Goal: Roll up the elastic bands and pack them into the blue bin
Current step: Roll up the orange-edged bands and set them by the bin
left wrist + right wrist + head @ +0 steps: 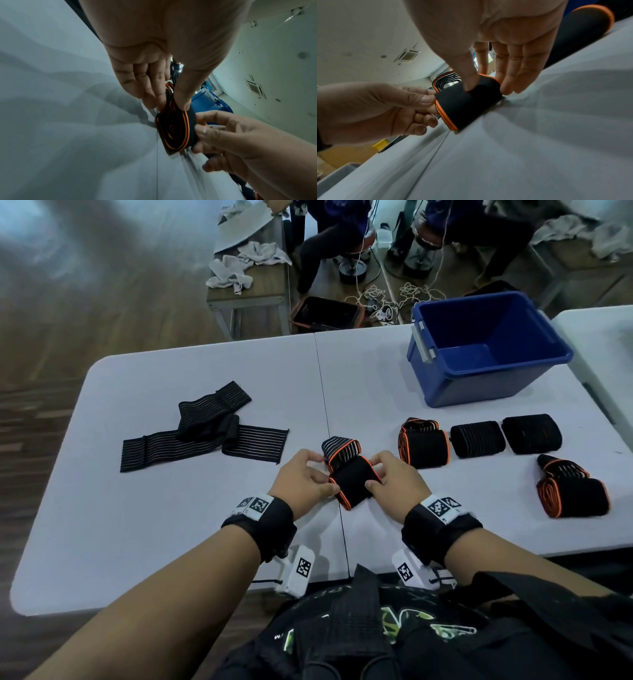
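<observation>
Right now I have the orange-edged elastic band pinched from both ends, resting on the white table straight ahead of me: my left hand clamps thumb over fingers on the near-left edge of the roll, and my right hand does the same on the far-right edge, thumb pressed into the black outer wrap. I judge the two-sided hold is there to keep the coil from springing loose while its striped tail, standing up just beyond my fingertips, is brought over. Off to the right of my grip sit four finished rolls, parked side by side, probably waiting to go in together. The blue bin stands beyond them, further right, with nothing visible inside it. Left of my grip lie the unrolled black bands, flat and overlapping, within reach for the next turn.
</observation>
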Demonstrator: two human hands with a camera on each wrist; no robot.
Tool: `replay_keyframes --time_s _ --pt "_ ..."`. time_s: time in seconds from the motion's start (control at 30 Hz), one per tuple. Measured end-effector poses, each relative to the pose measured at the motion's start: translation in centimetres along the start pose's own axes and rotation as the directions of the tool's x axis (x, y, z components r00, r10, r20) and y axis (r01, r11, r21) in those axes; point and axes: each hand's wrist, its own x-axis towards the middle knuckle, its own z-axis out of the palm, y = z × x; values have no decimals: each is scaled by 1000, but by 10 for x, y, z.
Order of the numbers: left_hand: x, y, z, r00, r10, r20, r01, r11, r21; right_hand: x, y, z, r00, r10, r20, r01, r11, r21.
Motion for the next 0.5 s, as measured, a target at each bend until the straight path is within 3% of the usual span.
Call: replay_keyframes --time_s 0.13,0.33,0.5 --pt "-10 -3 11 995 5 104 -14 996 86 -16 0 0 996 -82 -30 76 982 -173" --pt "-14 2 17 979 9 204 -38 990 137 -36 10 -3 986 -164 -8 161 974 -160" --pt "-6 19 34 956 39 291 -124 953 278 -48 22 -10 993 -115 -35 101 953 -286"
